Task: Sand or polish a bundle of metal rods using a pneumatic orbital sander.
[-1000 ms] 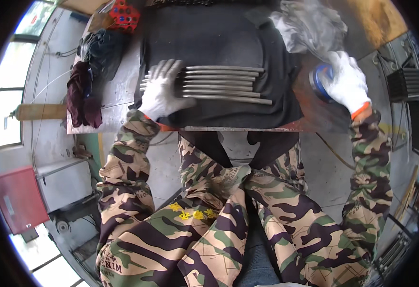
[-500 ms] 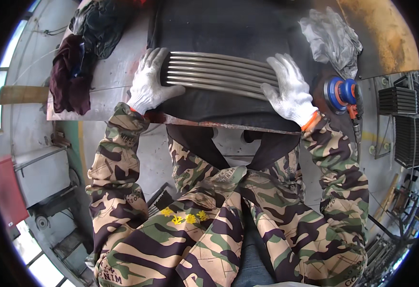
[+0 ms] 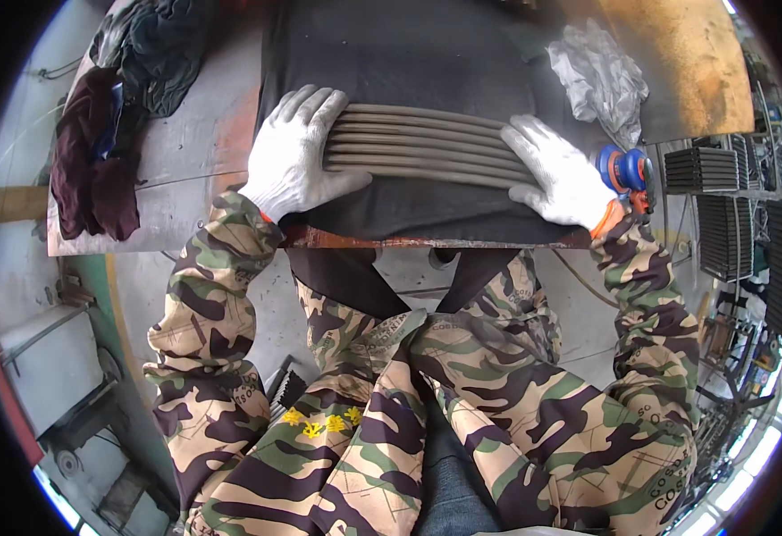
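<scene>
Right hand (image 3: 561,174) moved from sander (image 3: 634,167); with left hand (image 3: 294,161), spread against about six rods (image 3: 422,144).

Metal rods (image 3: 424,143), right ends hidden by right hand (image 3: 563,175)

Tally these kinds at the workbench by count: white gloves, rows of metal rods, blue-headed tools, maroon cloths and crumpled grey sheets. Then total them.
White gloves (left hand, right hand): 2
Row of metal rods: 1
Blue-headed tool: 1
Maroon cloth: 1
Crumpled grey sheet: 1
Total: 6
</scene>
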Demonstrator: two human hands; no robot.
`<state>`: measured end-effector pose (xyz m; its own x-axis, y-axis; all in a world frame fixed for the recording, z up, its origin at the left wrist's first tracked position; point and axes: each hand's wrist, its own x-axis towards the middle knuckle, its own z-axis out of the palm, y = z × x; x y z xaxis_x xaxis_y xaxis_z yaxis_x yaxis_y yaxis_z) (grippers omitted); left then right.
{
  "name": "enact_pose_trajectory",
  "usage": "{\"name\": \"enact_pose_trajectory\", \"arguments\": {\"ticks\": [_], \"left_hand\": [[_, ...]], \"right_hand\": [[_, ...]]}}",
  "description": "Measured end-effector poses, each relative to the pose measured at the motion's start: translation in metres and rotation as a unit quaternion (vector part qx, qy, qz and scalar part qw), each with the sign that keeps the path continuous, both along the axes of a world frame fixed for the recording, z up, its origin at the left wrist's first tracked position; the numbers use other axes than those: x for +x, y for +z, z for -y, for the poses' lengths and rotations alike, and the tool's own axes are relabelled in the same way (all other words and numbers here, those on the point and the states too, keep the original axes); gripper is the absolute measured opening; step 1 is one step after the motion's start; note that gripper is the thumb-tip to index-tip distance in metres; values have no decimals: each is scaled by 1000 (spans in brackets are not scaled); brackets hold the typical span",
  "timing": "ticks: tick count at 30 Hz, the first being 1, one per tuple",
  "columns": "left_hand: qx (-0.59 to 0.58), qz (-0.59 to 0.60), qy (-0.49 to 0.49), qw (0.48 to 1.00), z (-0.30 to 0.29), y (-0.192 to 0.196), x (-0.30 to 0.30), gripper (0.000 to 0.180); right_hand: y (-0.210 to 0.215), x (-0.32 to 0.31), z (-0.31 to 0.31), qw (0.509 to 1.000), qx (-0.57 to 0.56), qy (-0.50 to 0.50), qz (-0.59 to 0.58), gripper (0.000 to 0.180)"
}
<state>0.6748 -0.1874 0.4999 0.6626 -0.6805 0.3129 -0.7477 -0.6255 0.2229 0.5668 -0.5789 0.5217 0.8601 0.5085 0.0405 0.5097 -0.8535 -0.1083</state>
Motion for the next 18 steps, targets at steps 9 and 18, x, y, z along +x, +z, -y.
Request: {"name": "enact_pose_trajectory", "arguments": {"ticks": [9,18], "left_hand": [[26,9,105,994,-15,-7,5,103],[12,-55,85,995,-37,-24,16,96]], "right_hand": [[-12,37,14,942,321,-74,67,58],[-80,67,-45,758,637,-107,84,44]]}}
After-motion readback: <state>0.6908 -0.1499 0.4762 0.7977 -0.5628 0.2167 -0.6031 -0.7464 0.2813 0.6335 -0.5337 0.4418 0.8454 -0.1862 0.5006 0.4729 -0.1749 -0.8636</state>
